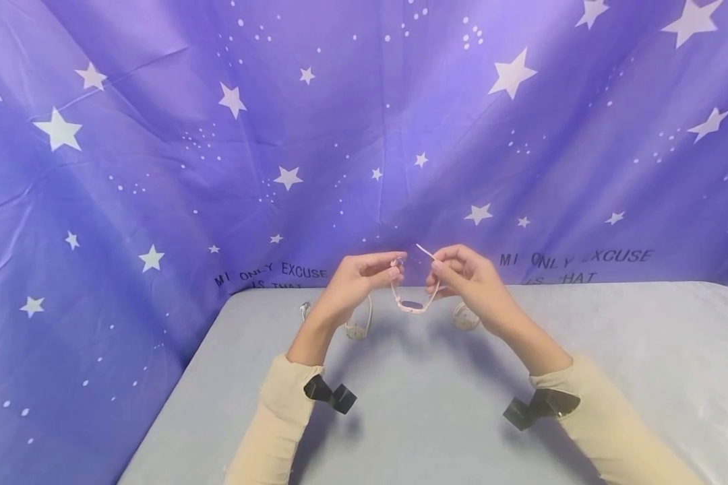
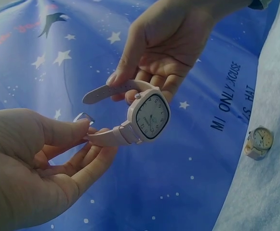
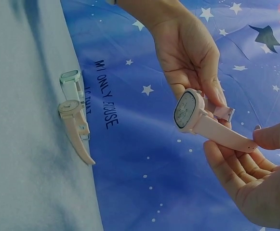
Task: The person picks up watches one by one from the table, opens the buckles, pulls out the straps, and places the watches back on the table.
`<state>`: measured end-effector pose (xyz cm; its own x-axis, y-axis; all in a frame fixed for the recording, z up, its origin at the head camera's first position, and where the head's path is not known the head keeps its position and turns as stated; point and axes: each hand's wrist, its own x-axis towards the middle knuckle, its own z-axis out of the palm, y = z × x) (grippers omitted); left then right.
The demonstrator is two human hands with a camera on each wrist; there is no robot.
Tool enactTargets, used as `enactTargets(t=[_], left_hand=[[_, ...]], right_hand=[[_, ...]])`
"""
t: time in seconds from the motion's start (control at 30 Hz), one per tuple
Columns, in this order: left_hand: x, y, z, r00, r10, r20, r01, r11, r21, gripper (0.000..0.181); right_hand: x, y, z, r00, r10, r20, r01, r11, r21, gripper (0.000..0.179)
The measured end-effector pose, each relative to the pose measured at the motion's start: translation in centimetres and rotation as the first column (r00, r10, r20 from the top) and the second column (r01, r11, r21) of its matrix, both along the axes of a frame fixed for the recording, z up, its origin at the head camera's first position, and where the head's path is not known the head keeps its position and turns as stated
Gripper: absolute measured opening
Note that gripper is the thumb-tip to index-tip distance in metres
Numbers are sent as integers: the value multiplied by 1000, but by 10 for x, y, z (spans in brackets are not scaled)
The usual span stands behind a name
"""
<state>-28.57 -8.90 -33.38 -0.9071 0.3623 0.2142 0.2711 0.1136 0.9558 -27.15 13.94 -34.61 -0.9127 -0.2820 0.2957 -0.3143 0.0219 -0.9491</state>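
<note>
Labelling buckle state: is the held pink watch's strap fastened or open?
Open. On the pink watch, the left hand pinches the buckle end, the right hand the holed end, with a gap between.

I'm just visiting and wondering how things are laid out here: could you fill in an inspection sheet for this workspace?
Surface: pale cloth-covered table, shadows across it.
Job's things: pink watch, unbuckled, held above the table.
Clutter: three other watches on the table, a pale-green-rimmed watch and a beige watch towards the left, a cream watch towards the right.
Hands: left hand pinches the buckle end; right hand pinches the holed strap end.
Cables: nothing seen.
Surroundings: purple star-patterned backdrop with lettering.
</note>
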Motion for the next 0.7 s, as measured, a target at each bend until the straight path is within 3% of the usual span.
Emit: enactTargets(t=[0.7], left_hand=[[-1,2,-3,998,51,24,-53,995,89,30]], right_hand=[[0,-1,0,1000,-9,5,9,1000,5,12]])
